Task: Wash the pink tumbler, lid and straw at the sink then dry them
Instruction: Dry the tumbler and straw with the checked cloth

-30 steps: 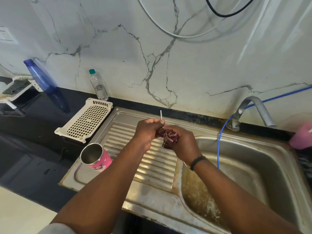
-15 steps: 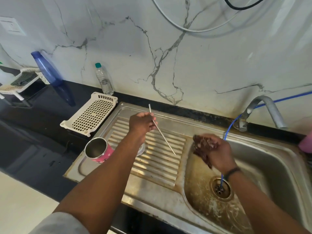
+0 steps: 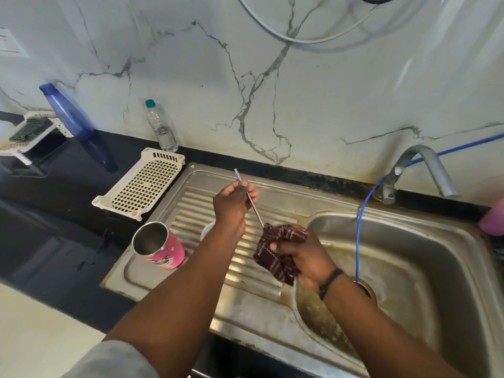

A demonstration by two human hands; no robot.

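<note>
Head view: my left hand pinches straw; right hand grips cloth round its lower end. Tumbler upright on drainboard, lid behind my arm. Drying appears near finished.

Both arms reach forward, close together. The left hand is raised with fingers pinched together, and the right hand sits lower, fingers curled tight, a dark band on its wrist.
</note>
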